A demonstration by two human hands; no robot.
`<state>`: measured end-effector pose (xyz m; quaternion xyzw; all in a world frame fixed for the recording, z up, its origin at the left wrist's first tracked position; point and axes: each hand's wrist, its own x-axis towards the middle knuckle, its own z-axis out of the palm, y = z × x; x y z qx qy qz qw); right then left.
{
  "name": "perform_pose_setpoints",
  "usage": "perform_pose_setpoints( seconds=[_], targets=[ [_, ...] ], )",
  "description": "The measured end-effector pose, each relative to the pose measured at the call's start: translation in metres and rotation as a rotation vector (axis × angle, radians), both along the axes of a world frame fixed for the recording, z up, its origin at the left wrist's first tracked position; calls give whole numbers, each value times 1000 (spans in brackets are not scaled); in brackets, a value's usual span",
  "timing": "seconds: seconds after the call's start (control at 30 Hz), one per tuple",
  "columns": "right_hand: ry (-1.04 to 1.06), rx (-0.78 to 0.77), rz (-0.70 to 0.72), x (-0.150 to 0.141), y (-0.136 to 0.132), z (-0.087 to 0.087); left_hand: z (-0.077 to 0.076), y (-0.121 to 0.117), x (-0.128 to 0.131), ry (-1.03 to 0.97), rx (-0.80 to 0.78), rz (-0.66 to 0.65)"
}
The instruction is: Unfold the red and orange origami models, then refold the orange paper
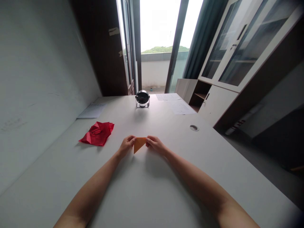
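Between my two hands a small orange sheet of paper, folded into a triangle, is held just above the white table. Its straight top edge runs from hand to hand, and one point hangs down on the left. My left hand pinches the upper left corner between thumb and fingers. At the upper right corner, my right hand is closed in a similar pinch. Some of the fingertips are hidden behind the paper and the hands.
A crumpled red bag or cloth lies left of my hands. Farther back stand a round black-and-silver device and several paper sheets. A cable hole is at the right. A wall borders the left side; glass-door cabinets stand right.
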<state>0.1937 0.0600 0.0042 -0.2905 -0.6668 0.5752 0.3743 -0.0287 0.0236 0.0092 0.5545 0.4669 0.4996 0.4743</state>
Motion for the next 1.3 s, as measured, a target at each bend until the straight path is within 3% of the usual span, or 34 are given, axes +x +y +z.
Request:
perform_pose_setpoints(
  seconds=[0.77, 1.3],
  targets=[
    [24, -76, 23, -1, -5, 14, 3, 2, -1, -32, -22, -52],
    [73, -103, 41, 0, 0, 2, 3, 2, -1, -50, -31, -60]
  ],
)
